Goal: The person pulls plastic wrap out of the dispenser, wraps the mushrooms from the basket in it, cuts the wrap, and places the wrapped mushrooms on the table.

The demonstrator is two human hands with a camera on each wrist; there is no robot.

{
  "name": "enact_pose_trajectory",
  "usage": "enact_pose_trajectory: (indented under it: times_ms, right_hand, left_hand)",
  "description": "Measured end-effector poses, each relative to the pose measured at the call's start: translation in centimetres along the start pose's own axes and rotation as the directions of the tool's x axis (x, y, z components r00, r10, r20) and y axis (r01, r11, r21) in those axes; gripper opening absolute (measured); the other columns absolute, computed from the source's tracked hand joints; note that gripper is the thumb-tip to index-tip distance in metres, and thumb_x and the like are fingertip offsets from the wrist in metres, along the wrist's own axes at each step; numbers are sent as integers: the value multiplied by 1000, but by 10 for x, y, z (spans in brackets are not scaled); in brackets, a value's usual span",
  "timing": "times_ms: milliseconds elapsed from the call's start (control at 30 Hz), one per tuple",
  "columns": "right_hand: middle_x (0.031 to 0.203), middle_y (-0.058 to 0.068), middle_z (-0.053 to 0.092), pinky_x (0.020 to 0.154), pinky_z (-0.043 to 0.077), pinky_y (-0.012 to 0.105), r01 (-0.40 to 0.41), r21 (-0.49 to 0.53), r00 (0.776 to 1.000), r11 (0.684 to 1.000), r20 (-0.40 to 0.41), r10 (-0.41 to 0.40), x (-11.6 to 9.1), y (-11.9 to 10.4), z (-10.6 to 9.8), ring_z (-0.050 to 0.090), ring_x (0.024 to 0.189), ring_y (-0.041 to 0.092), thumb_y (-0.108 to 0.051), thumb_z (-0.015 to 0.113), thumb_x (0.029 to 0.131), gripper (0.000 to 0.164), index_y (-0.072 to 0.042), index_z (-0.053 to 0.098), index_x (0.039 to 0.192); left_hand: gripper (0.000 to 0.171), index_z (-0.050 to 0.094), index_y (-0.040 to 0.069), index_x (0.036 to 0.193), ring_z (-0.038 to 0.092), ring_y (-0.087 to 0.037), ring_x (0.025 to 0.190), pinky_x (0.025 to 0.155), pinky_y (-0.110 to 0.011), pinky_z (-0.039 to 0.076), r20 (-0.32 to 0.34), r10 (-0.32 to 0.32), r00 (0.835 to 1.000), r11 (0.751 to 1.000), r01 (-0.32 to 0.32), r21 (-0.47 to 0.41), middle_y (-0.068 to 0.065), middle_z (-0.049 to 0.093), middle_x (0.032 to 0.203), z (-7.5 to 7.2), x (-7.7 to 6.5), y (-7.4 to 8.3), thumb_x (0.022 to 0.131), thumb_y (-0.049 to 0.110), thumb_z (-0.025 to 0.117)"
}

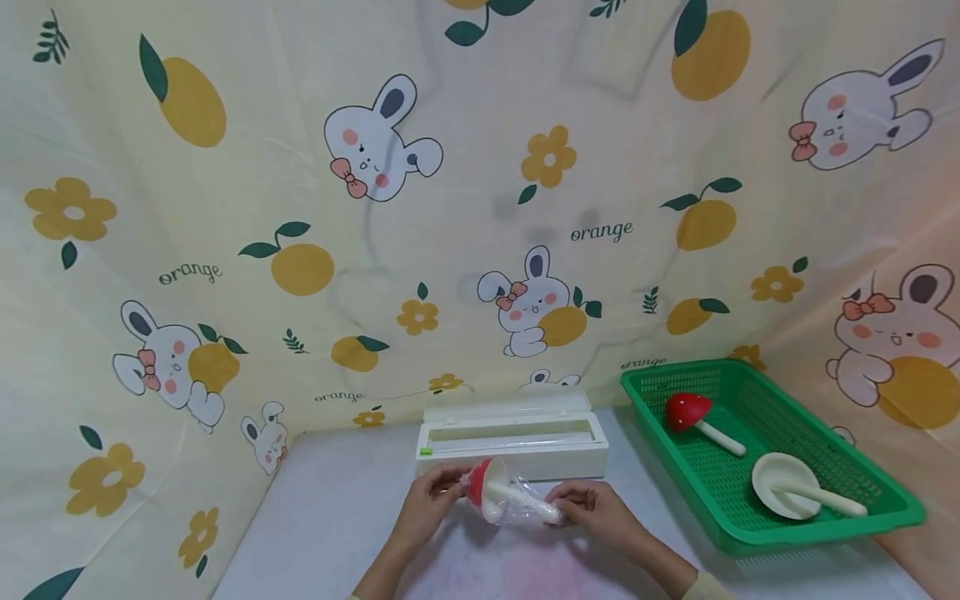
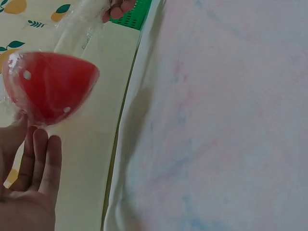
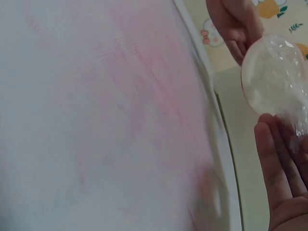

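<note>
Held level over the table is a mushroom-shaped ladle (image 1: 480, 482), with a red, white-dotted bowl outside, a cream inside and a cream handle. Clear plastic film (image 1: 517, 508) wraps it, crinkled around bowl and handle. My left hand (image 1: 427, 502) pinches the film-covered red bowl between thumb and fingers. At the handle's end, my right hand (image 1: 600, 514) pinches the wrapped tip. In the left wrist view the red ladle bowl (image 2: 53, 86) sits above the left fingertips. The right wrist view shows the cream inside of the ladle (image 3: 262, 77) under shiny film.
Behind the hands stands a white cling film dispenser (image 1: 510, 462), lid raised, with a green tab at its left. To the right, a green basket (image 1: 712, 500) contains a red mushroom ladle (image 1: 686, 412) and another ladle (image 1: 787, 483) with its cream inside facing up. A printed curtain rises behind the table.
</note>
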State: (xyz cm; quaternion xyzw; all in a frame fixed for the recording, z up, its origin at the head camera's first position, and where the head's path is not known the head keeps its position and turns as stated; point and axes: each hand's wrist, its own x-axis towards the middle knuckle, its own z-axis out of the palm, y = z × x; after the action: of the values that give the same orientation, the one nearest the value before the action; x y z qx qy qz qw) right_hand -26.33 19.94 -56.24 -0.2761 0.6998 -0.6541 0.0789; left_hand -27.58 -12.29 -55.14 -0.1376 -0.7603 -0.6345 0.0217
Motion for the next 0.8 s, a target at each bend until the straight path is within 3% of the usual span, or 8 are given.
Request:
enact_pose_trajectory:
  times_ms: [133,233,400,600,700,800]
  right_hand:
    - [102,20,74,78,58,46,-21,61,1000,998,-7,22,-1,0,-1,74,88,25,-6,60,100,25,16,62,113]
    - [102,20,74,79,58,49,-32,80,999,996,-8,32,-1,0,-1,74,88,28,-6,60,100,27,18,61,113]
    - [101,22,73,78,59,50,-65,84,998,994,22,63,-2,0,2,74,88,30,-7,59,101,29,18,59,115]
    - [103,22,71,79,60,46,-131,117,991,984,40,127,-3,-2,5,73,88,27,-10,49,105,33,17,57,122]
    - [103,24,69,79,60,44,-176,98,984,980,31,173,-3,-6,7,72,88,26,-18,49,107,37,13,58,124]
    - [100,25,68,75,60,41,-190,6,982,982,-2,190,-3,-9,11,70,84,26,-23,57,103,35,6,61,123]
  left_hand:
    - [22,71,9,107,66,-15,94,83,-31,57,-35,20,999,1000,-19,10,-7,69,104,2,1,-1,91,25,74]
    - [17,69,9,103,65,-15,98,83,-26,56,-59,20,998,1000,-20,16,-6,67,108,4,2,-1,92,22,73]
    - [15,65,10,106,63,-16,102,83,-24,56,-94,-1,996,1000,4,30,-4,66,110,9,3,1,96,20,68]
    - [18,64,14,114,63,-16,94,78,-29,58,-133,-4,991,997,14,79,-3,66,102,11,2,2,97,18,66]
    - [21,66,18,118,61,-14,87,73,-33,58,-152,18,988,993,-1,114,-3,66,99,12,1,2,97,16,66]
    - [23,69,16,119,62,-16,83,69,-37,58,-161,49,986,991,-28,129,-6,67,102,12,2,2,97,11,66]
